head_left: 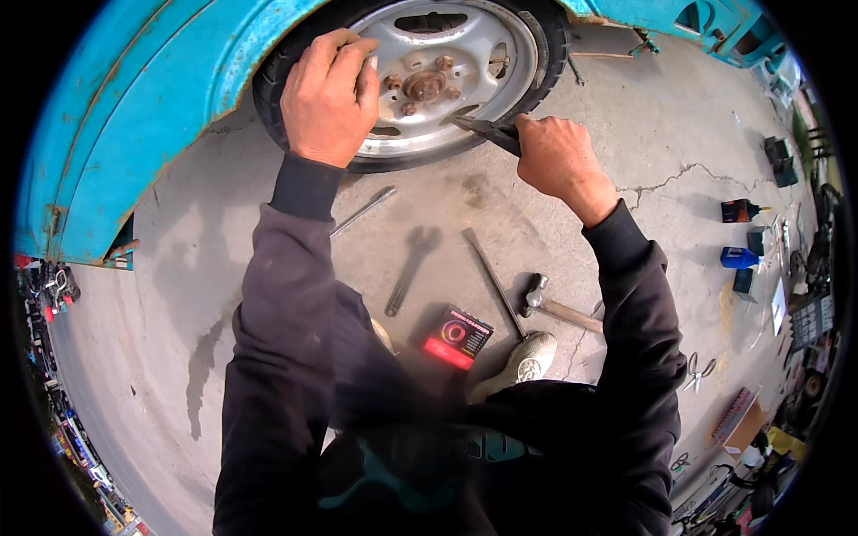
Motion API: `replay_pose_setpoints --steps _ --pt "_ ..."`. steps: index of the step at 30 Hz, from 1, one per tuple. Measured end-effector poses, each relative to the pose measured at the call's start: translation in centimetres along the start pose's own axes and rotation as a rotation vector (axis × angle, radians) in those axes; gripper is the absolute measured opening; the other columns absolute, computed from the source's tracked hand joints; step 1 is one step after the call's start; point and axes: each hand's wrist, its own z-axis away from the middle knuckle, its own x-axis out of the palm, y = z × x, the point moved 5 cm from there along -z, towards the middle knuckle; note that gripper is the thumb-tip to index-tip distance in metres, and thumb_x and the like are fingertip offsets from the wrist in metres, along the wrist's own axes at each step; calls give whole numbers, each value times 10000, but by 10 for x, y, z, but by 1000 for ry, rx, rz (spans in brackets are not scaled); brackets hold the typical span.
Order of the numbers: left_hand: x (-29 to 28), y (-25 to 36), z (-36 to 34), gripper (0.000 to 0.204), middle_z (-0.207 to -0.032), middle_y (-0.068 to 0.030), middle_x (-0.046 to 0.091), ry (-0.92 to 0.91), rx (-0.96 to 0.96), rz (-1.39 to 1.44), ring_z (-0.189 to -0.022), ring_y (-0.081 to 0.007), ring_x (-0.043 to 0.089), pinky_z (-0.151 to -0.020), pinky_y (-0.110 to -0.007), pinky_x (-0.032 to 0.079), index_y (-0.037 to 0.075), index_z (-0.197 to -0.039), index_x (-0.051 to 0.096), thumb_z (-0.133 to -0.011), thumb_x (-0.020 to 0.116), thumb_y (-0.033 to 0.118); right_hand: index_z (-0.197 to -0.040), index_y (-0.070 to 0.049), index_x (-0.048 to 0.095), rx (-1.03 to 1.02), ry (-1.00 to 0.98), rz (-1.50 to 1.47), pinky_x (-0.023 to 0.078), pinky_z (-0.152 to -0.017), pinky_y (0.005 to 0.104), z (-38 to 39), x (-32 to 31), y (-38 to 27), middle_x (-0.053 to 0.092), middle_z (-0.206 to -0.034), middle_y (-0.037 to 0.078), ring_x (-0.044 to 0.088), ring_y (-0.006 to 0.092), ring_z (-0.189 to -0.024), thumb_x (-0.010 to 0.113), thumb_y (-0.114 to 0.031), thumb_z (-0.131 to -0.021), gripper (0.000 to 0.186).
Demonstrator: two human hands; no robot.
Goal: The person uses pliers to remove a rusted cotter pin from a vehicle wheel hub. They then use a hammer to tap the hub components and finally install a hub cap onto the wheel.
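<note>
From where I stand, the pliers [487, 132] are at the lower right of the silver wheel [424, 87], nose over its face; whether they touch it I can't tell. They look stiff and fairly light, metal that could skid on smooth paint, best gripped well back on the dark handles. The right hand [561, 161] is closed around those handles, knuckles up, its forearm angling in leftward from the lower right. The left hand [331, 100] reaches up over the wheel's left edge and tyre [556, 55], fingers bent, thumb near them; I can't tell whether they pinch anything.
</note>
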Motion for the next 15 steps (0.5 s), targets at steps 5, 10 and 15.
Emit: replay_pose_setpoints --steps 5,10,15 --pt "-3 -7 2 192 -1085 -56 683 5 -21 16 -952 -266 691 -819 -375 566 74 -1051 749 -863 741 39 -1022 -30 590 151 384 -315 569 -690 511 17 -54 -8 710 -849 207 706 426 -783 685 -113 -805 251" --pt "3 1 -1 186 -1095 -57 682 17 -24 12 -945 -261 692 -811 -368 570 75 -1049 750 -868 736 37 -1031 -29 584 115 350 -183 568 -702 516 -5 -36 -15 716 -849 188 705 427 -779 641 -83 -830 217" --pt "-5 -7 3 182 -1093 -57 683 18 -68 30 -945 -260 694 -806 -367 574 79 -1049 751 -873 731 39 -1016 -19 577 152 434 -297 566 -676 496 3 -77 -7 713 -835 199 707 418 -775 652 -82 -843 199"
